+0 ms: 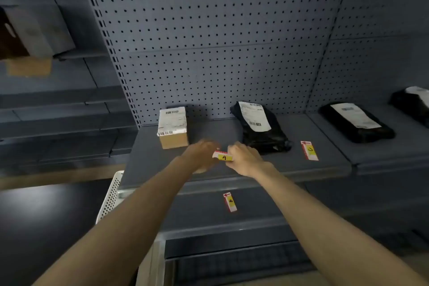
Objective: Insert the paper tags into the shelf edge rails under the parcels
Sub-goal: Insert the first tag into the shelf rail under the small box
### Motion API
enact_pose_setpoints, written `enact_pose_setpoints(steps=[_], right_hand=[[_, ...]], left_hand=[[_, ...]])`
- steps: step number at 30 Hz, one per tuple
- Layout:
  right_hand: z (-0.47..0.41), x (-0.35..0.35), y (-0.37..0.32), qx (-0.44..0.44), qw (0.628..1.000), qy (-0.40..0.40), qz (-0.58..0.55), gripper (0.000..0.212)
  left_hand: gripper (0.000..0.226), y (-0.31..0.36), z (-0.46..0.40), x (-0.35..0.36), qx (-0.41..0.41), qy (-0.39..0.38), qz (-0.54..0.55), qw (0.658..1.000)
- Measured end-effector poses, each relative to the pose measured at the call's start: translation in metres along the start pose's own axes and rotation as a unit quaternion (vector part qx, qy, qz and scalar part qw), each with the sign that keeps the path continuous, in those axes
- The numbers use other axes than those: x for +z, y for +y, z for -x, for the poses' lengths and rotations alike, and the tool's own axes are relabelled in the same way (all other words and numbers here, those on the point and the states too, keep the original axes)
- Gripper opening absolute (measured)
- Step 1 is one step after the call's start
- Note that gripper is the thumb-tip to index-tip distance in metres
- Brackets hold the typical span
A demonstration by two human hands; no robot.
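The biggest risk, as I judged it, sat at centre frame: the paper tag (222,156) was small and limp, so a skewed push could buckle it against the shelf edge rail (232,179) rather than slide it in. The right hand (243,158) pinched 1 end of that tag; the left hand (202,153) was motion-blurred, touching or nearly touching the other end, and I could not tell its grip. The grey shelf (148,158) and pegboard wall (209,42) were dim. It held a cardboard box (173,126) and black parcels (260,125) (2 loose tags (309,150) lay unplaced, 1 lower down (230,202)).
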State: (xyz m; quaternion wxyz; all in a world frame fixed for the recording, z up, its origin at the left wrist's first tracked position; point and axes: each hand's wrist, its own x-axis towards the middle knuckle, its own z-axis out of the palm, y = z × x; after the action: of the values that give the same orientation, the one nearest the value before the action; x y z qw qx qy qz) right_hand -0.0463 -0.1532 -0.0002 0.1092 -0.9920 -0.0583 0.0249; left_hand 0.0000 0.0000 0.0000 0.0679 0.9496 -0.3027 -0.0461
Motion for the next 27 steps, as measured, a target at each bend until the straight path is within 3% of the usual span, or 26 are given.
enact_pose_setpoints(steps=[12, 17, 22, 27], right_hand=[[-0.024, 0.029, 0.003, 0.016, 0.996, -0.007, 0.089, 0.026], [-0.028, 0.027, 0.001, 0.039, 0.999, 0.015, 0.030, 0.030], [-0.020, 0.011, -0.004, 0.003, 0.999, 0.039, -0.019, 0.016], [-0.012, -0.005, -0.024, -0.030, 0.986, 0.078, -0.146, 0.008]], left_hand=[[0.044, -0.008, -0.032, 0.035, -0.006, 0.002, -0.086, 0.996], [0.042, -0.010, -0.032, 0.032, -0.025, 0.018, -0.003, 1.000], [0.016, -0.018, -0.011, 0.020, -0.040, 0.059, 0.087, 0.994], [0.010, -0.041, 0.032, 0.004, -0.061, 0.118, 0.176, 0.975]])
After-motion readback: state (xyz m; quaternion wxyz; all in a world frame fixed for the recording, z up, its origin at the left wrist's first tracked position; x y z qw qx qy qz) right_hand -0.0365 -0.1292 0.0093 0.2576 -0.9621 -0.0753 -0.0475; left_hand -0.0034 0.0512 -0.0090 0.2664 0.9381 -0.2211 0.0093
